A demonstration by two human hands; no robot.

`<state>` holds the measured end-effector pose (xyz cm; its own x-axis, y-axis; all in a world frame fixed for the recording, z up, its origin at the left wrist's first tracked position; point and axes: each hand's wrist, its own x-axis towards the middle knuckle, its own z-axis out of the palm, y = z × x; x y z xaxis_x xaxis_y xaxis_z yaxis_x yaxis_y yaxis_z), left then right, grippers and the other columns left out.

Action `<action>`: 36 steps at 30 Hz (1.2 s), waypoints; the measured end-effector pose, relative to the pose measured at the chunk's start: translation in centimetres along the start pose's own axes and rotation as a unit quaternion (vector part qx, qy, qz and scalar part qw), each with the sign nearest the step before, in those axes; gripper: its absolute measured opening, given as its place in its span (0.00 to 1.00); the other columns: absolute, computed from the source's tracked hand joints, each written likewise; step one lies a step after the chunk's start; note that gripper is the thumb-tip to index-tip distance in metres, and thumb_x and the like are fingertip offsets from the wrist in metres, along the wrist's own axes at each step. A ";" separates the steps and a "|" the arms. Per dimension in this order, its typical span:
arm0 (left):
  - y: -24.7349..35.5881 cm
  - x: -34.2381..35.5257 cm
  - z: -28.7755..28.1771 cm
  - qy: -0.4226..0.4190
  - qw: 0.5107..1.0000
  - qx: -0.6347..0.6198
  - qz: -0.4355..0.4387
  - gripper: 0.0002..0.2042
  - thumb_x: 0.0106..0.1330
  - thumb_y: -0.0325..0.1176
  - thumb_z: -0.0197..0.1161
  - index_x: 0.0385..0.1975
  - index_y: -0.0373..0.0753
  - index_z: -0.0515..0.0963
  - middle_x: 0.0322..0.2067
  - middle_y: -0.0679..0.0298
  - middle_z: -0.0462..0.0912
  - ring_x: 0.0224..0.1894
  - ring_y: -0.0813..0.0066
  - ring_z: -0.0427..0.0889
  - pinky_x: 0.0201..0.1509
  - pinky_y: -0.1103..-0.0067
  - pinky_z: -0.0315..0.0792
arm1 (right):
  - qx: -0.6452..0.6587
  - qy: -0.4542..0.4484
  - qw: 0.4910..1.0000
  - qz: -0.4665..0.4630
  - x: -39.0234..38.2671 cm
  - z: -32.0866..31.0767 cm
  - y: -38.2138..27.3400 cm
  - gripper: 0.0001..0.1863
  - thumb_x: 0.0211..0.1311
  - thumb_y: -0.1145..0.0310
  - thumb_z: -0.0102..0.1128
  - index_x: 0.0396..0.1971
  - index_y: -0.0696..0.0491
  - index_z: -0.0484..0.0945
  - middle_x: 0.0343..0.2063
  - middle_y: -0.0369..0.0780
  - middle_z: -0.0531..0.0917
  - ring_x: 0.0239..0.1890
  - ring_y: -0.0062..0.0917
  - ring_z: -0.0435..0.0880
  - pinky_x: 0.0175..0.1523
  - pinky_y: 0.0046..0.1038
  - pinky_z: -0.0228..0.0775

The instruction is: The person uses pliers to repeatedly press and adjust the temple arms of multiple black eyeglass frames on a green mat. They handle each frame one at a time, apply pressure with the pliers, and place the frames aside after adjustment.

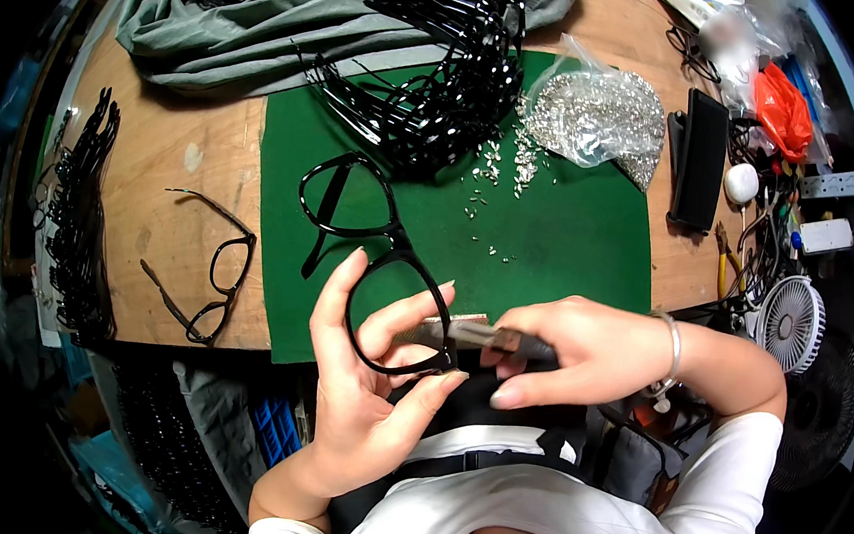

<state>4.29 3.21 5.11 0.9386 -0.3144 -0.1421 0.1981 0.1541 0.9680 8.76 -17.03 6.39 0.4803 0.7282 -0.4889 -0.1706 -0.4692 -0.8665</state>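
Observation:
My left hand (362,397) is closed on a black eyeglass frame (396,236), thumb at the lower corner and fingers around the near rim. The frame is tilted, its far rim over the green mat (580,239), and one temple arm (329,211) shows behind that rim. My right hand (600,359) grips pliers (477,334) with dark handles, partly hidden by the fingers. The metal jaws are at the frame's near end, beside my left fingers; whether they touch it I cannot tell. Farther off lies a heap of small silvery pieces (600,110) in and around a clear bag.
Many glossy black frames (441,87) are piled at the mat's far side, by a grey cloth (244,37). A single pair of glasses (231,277) and stacked black parts (82,210) lie left. At right are a black case (698,160), yellow-handled pliers (723,260) and a white fan (791,324).

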 end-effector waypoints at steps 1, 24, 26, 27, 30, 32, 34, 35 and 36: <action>-0.2 0.1 -0.1 0.001 1.000 0.000 -0.002 0.41 0.51 0.12 0.52 0.58 0.40 0.32 0.51 0.46 0.62 0.45 0.67 0.74 0.45 0.79 0.71 | 0.003 0.001 1.000 -0.009 0.0 -0.5 0.9 0.21 0.51 0.57 0.59 0.37 0.59 0.72 0.29 0.43 0.78 0.35 0.27 0.78 0.41 0.25 0.68; -3.7 -2.5 -1.1 -0.026 0.948 -0.273 -0.159 0.16 0.55 0.16 0.50 0.43 0.36 0.60 0.42 0.54 0.68 0.40 0.71 0.73 0.46 0.77 0.68 | -0.316 0.320 0.892 0.038 5.8 -0.8 5.8 0.08 0.42 0.74 0.54 0.24 0.58 0.68 0.23 0.47 0.72 0.28 0.41 0.73 0.34 0.36 0.65; -4.1 -2.1 -0.5 -0.024 0.985 -0.084 -0.147 0.04 0.61 0.23 0.47 0.33 0.32 0.66 0.35 0.56 0.72 0.31 0.75 0.76 0.38 0.81 0.70 | -0.353 0.320 0.879 0.029 6.0 -0.4 5.5 0.08 0.44 0.72 0.54 0.24 0.58 0.69 0.23 0.46 0.74 0.29 0.39 0.75 0.36 0.36 0.66; -4.8 -2.0 -0.1 -0.020 0.990 -0.033 -0.136 0.05 0.62 0.26 0.47 0.31 0.31 0.67 0.33 0.57 0.74 0.27 0.77 0.76 0.36 0.83 0.71 | -0.362 0.326 0.873 0.014 6.0 -0.3 5.7 0.08 0.43 0.73 0.55 0.24 0.58 0.68 0.23 0.46 0.73 0.29 0.40 0.74 0.35 0.36 0.66; -5.8 -2.0 1.3 0.030 0.995 -0.027 -0.089 0.09 0.61 0.23 0.47 0.41 0.30 0.61 0.37 0.54 0.73 0.29 0.75 0.77 0.36 0.82 0.72 | -0.383 0.337 0.860 -0.022 5.9 -0.2 6.1 0.09 0.42 0.77 0.57 0.25 0.59 0.68 0.23 0.45 0.72 0.29 0.40 0.72 0.33 0.34 0.65; -5.3 -2.0 1.5 0.056 0.994 -0.063 -0.067 0.15 0.60 0.20 0.47 0.47 0.31 0.57 0.38 0.52 0.72 0.30 0.74 0.77 0.39 0.80 0.72 | -0.301 0.348 0.887 -0.038 5.1 0.2 5.5 0.08 0.43 0.75 0.57 0.25 0.58 0.68 0.22 0.44 0.72 0.29 0.38 0.73 0.34 0.34 0.64; -5.0 -2.0 1.5 0.053 0.996 -0.052 -0.055 0.20 0.59 0.18 0.48 0.51 0.32 0.53 0.39 0.51 0.72 0.32 0.72 0.78 0.40 0.80 0.73 | -0.171 0.343 0.923 -0.043 4.0 1.0 3.3 0.08 0.44 0.75 0.56 0.25 0.58 0.69 0.23 0.44 0.73 0.29 0.36 0.74 0.34 0.33 0.65; -5.3 -1.9 1.8 0.055 0.995 -0.062 -0.049 0.22 0.57 0.16 0.48 0.52 0.32 0.52 0.40 0.51 0.71 0.34 0.70 0.78 0.41 0.80 0.73 | -0.068 0.326 0.940 -0.074 3.5 1.6 2.8 0.08 0.45 0.76 0.57 0.27 0.58 0.70 0.24 0.44 0.73 0.27 0.33 0.76 0.33 0.30 0.67; -5.7 -2.1 2.3 0.067 0.996 -0.056 -0.032 0.23 0.57 0.15 0.48 0.52 0.32 0.52 0.41 0.50 0.71 0.35 0.70 0.78 0.41 0.79 0.73 | -0.024 0.323 0.943 -0.082 3.2 2.4 2.3 0.08 0.45 0.77 0.57 0.27 0.58 0.70 0.23 0.43 0.73 0.26 0.32 0.76 0.32 0.28 0.67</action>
<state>0.58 0.83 0.36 0.9506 -0.2000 -0.2374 0.2830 0.2443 0.9275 7.80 -14.59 2.58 0.9232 0.3435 -0.1724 -0.0177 -0.4101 -0.9119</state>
